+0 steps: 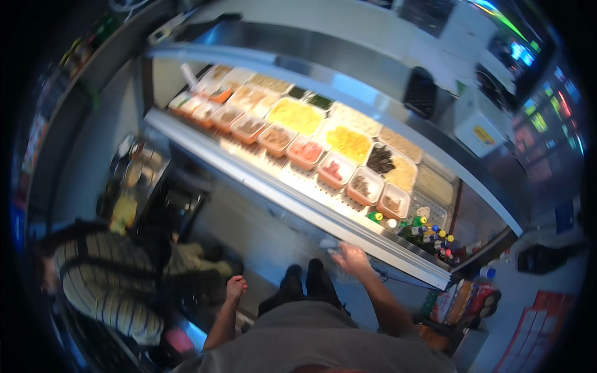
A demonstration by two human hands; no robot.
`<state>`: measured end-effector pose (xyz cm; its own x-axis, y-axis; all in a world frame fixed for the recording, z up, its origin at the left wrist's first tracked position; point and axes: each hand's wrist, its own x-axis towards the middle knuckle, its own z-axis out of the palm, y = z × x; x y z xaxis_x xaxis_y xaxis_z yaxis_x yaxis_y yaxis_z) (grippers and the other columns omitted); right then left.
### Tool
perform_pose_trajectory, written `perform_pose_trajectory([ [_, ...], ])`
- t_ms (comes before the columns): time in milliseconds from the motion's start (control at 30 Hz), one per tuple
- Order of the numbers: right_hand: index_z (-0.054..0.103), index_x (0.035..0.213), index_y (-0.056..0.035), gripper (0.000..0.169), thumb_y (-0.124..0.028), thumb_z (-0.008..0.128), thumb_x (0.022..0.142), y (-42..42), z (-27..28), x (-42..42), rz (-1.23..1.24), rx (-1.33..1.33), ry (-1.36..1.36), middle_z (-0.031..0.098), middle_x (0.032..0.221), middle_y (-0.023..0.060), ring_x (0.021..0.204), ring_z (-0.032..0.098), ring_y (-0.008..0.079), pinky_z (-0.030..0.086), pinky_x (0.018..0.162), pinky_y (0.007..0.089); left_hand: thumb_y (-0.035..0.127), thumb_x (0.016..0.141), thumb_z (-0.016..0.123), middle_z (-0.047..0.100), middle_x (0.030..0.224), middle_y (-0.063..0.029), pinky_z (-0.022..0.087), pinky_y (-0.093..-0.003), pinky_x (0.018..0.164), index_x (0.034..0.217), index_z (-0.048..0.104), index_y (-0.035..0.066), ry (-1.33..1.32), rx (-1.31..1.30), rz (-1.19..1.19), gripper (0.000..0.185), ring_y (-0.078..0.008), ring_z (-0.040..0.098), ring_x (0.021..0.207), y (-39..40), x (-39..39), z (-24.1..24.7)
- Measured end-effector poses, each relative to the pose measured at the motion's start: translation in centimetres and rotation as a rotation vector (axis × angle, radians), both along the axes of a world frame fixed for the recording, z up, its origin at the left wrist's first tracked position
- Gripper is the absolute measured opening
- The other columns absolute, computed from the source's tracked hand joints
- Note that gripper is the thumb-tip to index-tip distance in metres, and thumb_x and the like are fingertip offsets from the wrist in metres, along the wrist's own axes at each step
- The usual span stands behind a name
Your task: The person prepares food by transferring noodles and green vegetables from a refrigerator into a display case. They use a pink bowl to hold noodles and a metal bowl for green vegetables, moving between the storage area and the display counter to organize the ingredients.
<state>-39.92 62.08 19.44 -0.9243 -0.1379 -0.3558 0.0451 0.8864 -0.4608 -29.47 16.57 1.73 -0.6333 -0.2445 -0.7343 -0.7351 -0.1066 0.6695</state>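
Below the front rail [280, 196] of a lit refrigerated display case, my right hand [353, 259] is raised with its fingers pointing forward. A small pale, blurred item [329, 244] shows at its fingertips; whether the hand grips it is unclear. My left hand [236, 287] hangs at my left side, fingers curled in, with nothing visible in it. Inside the case stand rows of plastic tubs: shredded yellow food [296, 115], more yellow shreds [348, 142], dark strips [380, 159], and small front tubs with pink pieces [305, 150] and brown pieces [276, 138].
To my left a person in a striped top [102, 284] bends over. Beyond them is a metal counter with containers [140, 170]. Several capped bottles [429, 235] stand at the case's right end. Packaged goods [459, 303] sit at right, below a white box-shaped machine [480, 126].
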Motion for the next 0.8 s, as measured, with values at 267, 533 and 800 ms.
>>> perform_pose_trajectory([
  [267, 0.063, 0.11, -0.0054, 0.038, -0.035, 0.065, 0.086, 6.9, 2.7, 16.6, -0.548, 0.087, -0.157, 0.065, 0.108, 0.0187, 0.098, 0.063, 0.0367, 0.051, 0.082, 0.0462, 0.033, 0.093, 0.059, 0.068, 0.103, -0.0115, 0.053, -0.0325, 0.071, 0.13, 0.056, 0.008, 0.017, -0.126, -1.738, 0.045, -0.0209, 0.065, 0.089, 15.1, -16.2, 4.4],
  [533, 0.067, 0.104, -0.0042, 0.031, -0.028, 0.068, 0.084, 12.5, -2.5, 41.4, -1.183, 0.169, 0.168, 0.066, 0.103, 0.0205, 0.09, 0.065, 0.0346, 0.053, 0.078, 0.0475, 0.035, 0.091, 0.057, 0.065, 0.116, -0.0185, 0.05, -0.042, 0.089, 0.128, 0.057, 0.007, 0.405, -0.193, -2.416, 0.046, -0.0323, 0.063, 0.105, 41.8, -11.0, 13.9],
  [800, 0.061, 0.107, -0.0041, 0.036, -0.034, 0.06, 0.089, 16.6, -0.1, 60.8, -1.61, 0.336, 0.0, 0.067, 0.092, 0.0198, 0.083, 0.065, 0.0395, 0.053, 0.074, 0.0491, 0.02, 0.09, 0.062, 0.069, 0.096, -0.0084, 0.052, -0.0312, 0.077, 0.126, 0.057, 0.004, 0.412, 0.181, -2.185, 0.04, -0.0162, 0.065, 0.089, 59.2, 5.1, 9.8],
])
